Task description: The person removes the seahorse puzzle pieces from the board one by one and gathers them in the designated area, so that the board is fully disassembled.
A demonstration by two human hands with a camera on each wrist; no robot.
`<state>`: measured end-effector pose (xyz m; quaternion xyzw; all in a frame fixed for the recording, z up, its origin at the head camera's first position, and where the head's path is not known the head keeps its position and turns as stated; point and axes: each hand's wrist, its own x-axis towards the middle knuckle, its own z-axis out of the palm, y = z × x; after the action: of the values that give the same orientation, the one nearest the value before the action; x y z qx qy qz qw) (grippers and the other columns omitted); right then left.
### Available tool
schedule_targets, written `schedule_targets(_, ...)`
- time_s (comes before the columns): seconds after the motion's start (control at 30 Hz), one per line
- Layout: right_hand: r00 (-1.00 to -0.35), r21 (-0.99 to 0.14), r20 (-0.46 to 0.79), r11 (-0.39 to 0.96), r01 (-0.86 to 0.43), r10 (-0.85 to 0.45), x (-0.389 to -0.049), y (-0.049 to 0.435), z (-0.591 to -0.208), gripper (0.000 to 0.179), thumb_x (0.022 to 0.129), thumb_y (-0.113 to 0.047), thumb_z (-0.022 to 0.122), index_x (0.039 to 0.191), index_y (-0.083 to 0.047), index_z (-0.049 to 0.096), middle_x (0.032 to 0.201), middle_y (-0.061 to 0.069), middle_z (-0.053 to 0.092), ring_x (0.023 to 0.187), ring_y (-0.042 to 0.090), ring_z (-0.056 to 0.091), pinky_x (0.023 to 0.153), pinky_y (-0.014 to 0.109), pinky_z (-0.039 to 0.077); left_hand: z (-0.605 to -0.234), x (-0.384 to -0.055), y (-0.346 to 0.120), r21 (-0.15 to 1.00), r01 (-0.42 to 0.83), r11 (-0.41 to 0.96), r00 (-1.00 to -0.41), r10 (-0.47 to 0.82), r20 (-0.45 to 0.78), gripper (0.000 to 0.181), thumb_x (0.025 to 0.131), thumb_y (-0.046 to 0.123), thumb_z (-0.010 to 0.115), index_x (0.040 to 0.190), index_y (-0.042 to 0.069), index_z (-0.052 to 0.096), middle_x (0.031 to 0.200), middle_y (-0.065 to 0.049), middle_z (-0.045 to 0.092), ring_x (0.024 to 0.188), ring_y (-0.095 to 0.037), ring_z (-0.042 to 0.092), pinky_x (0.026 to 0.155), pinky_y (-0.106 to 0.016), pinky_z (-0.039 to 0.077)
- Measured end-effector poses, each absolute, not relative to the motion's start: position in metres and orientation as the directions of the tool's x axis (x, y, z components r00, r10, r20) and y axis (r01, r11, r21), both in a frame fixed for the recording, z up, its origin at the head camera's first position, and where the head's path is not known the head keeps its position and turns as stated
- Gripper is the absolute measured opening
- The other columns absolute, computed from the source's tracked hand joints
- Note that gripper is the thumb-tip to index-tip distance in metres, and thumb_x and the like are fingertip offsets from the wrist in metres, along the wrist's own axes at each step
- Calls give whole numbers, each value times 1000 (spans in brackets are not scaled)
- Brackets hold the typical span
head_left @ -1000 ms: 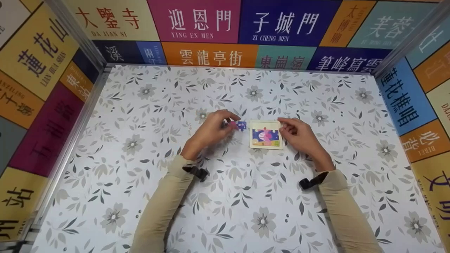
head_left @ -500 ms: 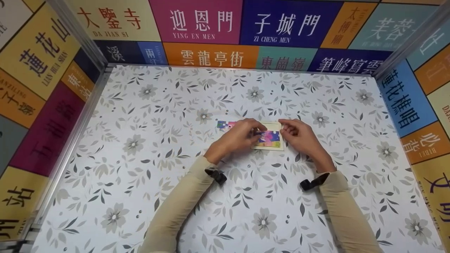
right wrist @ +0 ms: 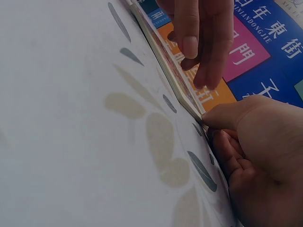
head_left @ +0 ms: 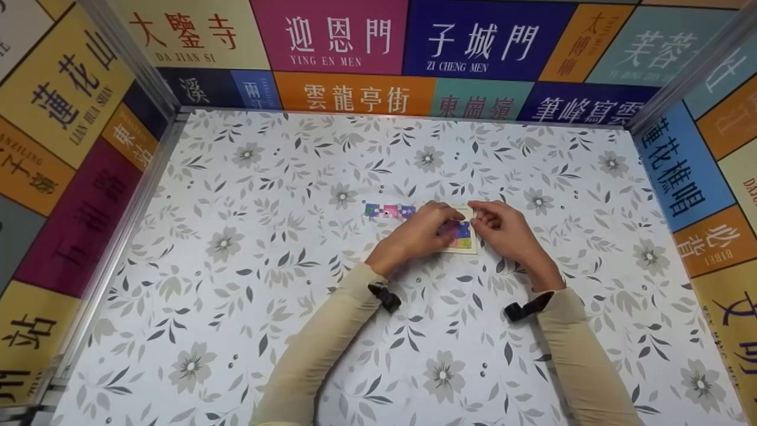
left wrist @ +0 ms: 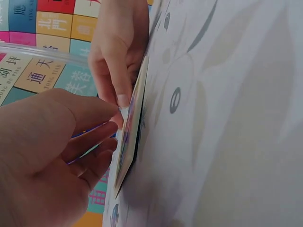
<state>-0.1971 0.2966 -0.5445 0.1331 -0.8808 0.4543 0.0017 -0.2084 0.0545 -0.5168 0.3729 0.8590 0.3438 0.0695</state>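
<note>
A small jigsaw puzzle board [head_left: 466, 251] with a pale frame lies mid-table, its lower part filled with blue, pink and yellow pieces. My right hand [head_left: 502, 228] pinches its upper right corner; in the right wrist view the thumb [right wrist: 222, 116] touches that corner. My left hand [head_left: 429, 228] reaches over the board's left half and covers much of the picture. In the right wrist view its fingers [right wrist: 213, 52] point down over the board, with no piece visible between them. Loose puzzle pieces [head_left: 390, 211] lie in a row left of the board, partly behind the left hand.
A white tablecloth [head_left: 295, 171] with grey flowers and leaves covers the table. Colourful panels [head_left: 355, 35] with printed characters stand along the back and both sides. Each wrist carries a black camera strap [head_left: 387, 297].
My left hand has moved right, from the loose pieces to over the board, uncovering those pieces. My right hand stays at the board's corner.
</note>
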Motion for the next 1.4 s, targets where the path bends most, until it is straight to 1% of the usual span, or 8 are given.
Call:
schedule_targets(0.23, -964, -808, 130, 539, -237, -231, -189, 288, -530, 38, 100, 4, 70, 137, 10, 68, 105, 28, 69, 88, 21, 63, 76, 6, 49, -524, -207, 55, 628, 628, 461, -694, 697, 183, 28, 103, 7, 68, 129, 0, 76, 128, -13, 77, 120, -31, 67, 111, -39, 51)
schedule_targets(0.37, -963, -806, 123, 542, -237, -239, -193, 293, -538, 39, 101, -3, 72, 139, 4, 69, 106, 23, 70, 88, 14, 63, 77, 6, 49, -525, -207, 54, 642, 623, 447, -691, 699, 184, 27, 103, 7, 69, 128, 0, 76, 127, -13, 78, 119, -31, 66, 110, -40, 51)
schedule_targets(0.47, -963, -806, 122, 541, -238, -242, -190, 292, -533, 39, 102, -3, 71, 140, 4, 69, 106, 22, 69, 88, 11, 62, 77, 5, 49, -525, -207, 54, 657, 612, 441, -692, 700, 174, 27, 103, 7, 69, 128, -1, 76, 128, -14, 77, 120, -31, 66, 110, -40, 51)
schedule_targets(0.6, -962, -812, 123, 533, -238, -242, -183, 284, -519, 38, 101, 3, 69, 138, 10, 67, 105, 26, 68, 87, 15, 63, 77, 6, 49, -525, -207, 54, 675, 596, 435, -694, 702, 160, 28, 103, 6, 68, 130, -1, 75, 130, -15, 76, 121, -31, 67, 111, -39, 52)
schedule_targets(0.73, -961, -810, 139, 531, -249, -238, -188, 288, -528, 37, 100, 4, 70, 137, 8, 68, 105, 26, 68, 86, 19, 63, 75, 6, 49, -527, -208, 54, 683, 601, 415, -685, 708, 172, 30, 103, 4, 68, 131, -1, 74, 131, -16, 75, 122, -30, 68, 111, -37, 53)
schedule_targets(1.03, -959, -799, 134, 546, -253, -248, -199, 299, -548, 38, 101, -7, 74, 139, -2, 72, 104, 16, 70, 86, 13, 62, 76, 7, 50, -528, -208, 55, 699, 571, 431, -712, 684, 159, 36, 102, 3, 68, 138, 2, 71, 132, -14, 70, 119, -25, 67, 105, -26, 54)
schedule_targets(1.27, -957, -797, 137, 545, -261, -257, -198, 299, -546, 39, 101, -8, 75, 139, -2, 72, 104, 15, 70, 86, 10, 62, 76, 7, 50, -528, -207, 56, 682, 567, 461, -725, 673, 148, 42, 100, 4, 71, 142, 2, 68, 132, -15, 67, 119, -25, 64, 107, -29, 53)
schedule_targets(1.4, -954, -795, 150, 542, -273, -259, -198, 299, -547, 40, 100, -7, 76, 139, -1, 71, 104, 16, 70, 85, 9, 61, 75, 6, 49, -529, -207, 59, 670, 563, 483, -735, 664, 139, 41, 100, 4, 70, 141, 1, 69, 130, -16, 67, 116, -25, 64, 105, -30, 53)
